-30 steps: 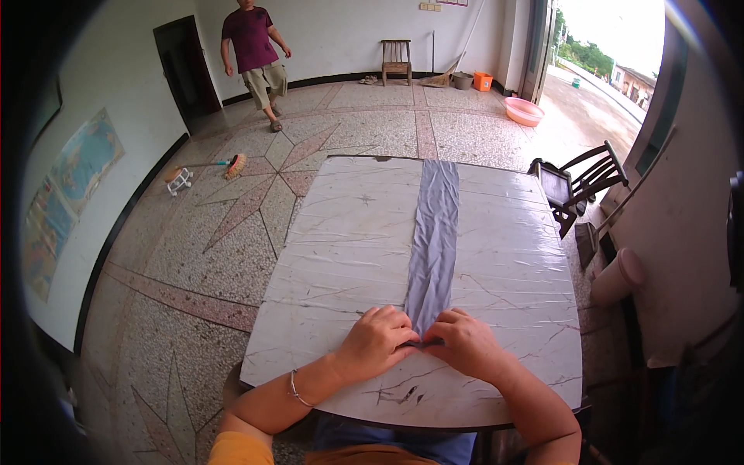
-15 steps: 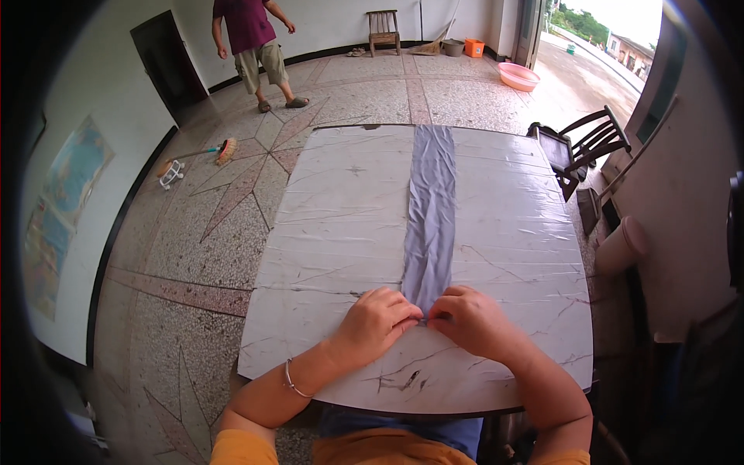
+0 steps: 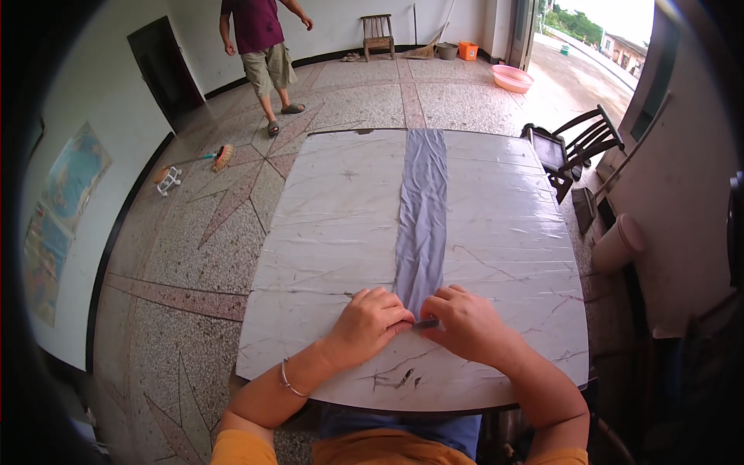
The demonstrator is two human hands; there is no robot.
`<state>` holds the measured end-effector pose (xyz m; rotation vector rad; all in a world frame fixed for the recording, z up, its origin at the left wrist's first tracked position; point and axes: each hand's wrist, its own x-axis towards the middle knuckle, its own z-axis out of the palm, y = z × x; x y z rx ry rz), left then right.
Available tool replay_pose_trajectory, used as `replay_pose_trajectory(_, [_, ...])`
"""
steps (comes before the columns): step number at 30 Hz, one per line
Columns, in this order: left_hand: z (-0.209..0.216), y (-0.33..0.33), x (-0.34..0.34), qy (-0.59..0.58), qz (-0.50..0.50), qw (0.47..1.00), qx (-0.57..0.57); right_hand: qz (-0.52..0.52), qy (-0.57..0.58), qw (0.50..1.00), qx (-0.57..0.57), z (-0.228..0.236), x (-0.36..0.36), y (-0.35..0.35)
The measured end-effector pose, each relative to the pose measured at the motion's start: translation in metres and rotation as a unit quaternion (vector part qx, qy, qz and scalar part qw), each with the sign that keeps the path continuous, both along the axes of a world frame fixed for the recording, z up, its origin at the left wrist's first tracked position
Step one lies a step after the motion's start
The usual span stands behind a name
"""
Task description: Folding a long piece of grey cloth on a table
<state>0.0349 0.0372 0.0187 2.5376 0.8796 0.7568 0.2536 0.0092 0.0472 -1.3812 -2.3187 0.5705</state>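
Note:
A long, wrinkled grey-blue strip of cloth point(image 3: 423, 209) runs down the table point(image 3: 325, 225) from its far edge to my hands. At the near end both of my hands pinch it, side by side. My left hand point(image 3: 370, 324), with a bracelet on its wrist, closes its fingertips on the left corner. My right hand point(image 3: 463, 319) grips the right corner with thumb and fingers. Between the fingertips shows a short, dark folded or rolled edge of the cloth; my fingers hide much of it.
The tabletop has a white, marble-like cover. Across the room stands a person point(image 3: 260, 46) in a maroon shirt. A dark chair point(image 3: 577, 147) is by the table's far right corner. A lidded pail point(image 3: 618, 244) stands at the right, a brush point(image 3: 223, 157) lies on the floor at the left.
A dark folded or rolled edge now shows between my fingertips, which pinch the cloth as before. The person across the room has stepped, with one foot now farther forward.

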Motion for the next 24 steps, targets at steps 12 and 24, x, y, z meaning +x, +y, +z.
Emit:
replay_pose_trajectory(12, [-0.003, 0.005, 0.0, -0.007, 0.023, 0.996, -0.087, -0.014, -0.015, 1.0, -0.02, -0.006, 0.0, 0.003])
replay_pose_trajectory(24, [0.007, 0.002, -0.002, -0.013, 0.013, 1.0, 0.023, 0.011, 0.013, 1.0, 0.012, -0.007, -0.001, 0.002])
